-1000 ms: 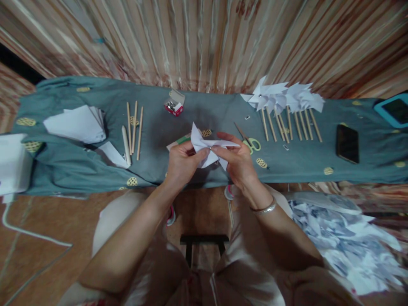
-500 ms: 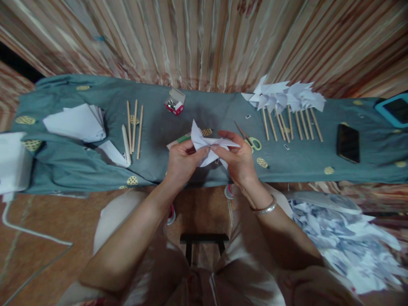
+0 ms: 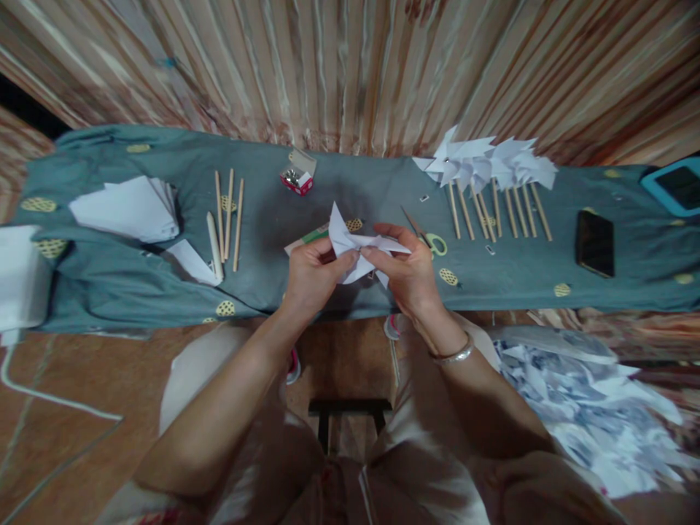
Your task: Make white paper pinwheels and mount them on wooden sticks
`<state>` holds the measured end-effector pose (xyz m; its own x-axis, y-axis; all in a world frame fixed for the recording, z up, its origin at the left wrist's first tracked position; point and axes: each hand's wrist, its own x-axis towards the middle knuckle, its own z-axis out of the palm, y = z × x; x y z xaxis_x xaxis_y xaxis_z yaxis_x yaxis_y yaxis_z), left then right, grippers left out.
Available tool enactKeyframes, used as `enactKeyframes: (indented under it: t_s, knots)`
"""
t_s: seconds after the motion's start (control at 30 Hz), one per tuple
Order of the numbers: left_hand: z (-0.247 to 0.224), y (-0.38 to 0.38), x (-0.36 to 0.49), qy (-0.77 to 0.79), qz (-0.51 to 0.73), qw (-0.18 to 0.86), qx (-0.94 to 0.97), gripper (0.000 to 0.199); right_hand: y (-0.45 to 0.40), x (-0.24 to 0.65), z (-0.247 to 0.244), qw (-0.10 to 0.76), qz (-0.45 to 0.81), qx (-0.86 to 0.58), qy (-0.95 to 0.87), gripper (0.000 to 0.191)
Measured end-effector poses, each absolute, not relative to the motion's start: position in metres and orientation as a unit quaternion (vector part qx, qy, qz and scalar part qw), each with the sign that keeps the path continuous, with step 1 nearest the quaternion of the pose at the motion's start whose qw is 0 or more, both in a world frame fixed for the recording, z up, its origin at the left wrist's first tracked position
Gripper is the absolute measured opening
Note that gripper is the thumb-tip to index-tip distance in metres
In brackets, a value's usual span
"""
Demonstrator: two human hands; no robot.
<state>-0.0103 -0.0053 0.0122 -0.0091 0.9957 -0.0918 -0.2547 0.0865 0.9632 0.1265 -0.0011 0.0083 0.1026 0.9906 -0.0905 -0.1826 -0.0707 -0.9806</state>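
A white paper pinwheel (image 3: 358,271) is held over the near-middle of the cloth-covered table. My left hand (image 3: 313,281) grips its left side, thumb at the centre. From the right, my right hand (image 3: 405,271) pinches it, its thumb also at the centre. Just beyond my right hand lie green-handled scissors (image 3: 436,244). A green and white card (image 3: 309,237) is partly hidden behind my left hand. Farther back stands an open red box (image 3: 297,181) of small metal pieces.
Stacked white paper (image 3: 128,209), a folded sheet (image 3: 191,262) and several wooden sticks (image 3: 238,226) lie left. Finished pinwheels (image 3: 492,164) on sticks, a black phone (image 3: 595,244) and a blue-framed device (image 3: 675,187) lie right. A bag of pinwheels (image 3: 607,415) sits below right.
The whole view has shifted slightly. Both hands keep their hold on the pinwheel, with hardly any movement.
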Motion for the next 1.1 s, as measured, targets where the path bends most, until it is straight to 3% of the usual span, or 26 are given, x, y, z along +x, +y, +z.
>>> enactKeyframes:
  t_s: [1.1]
  knots:
    - [0.0107, -0.0038, -0.0097, 0.456, 0.545, 0.542, 0.449, 0.021, 0.0000, 0.1297, 0.0037, 0.561, 0.569, -0.466, -0.380, 0.047]
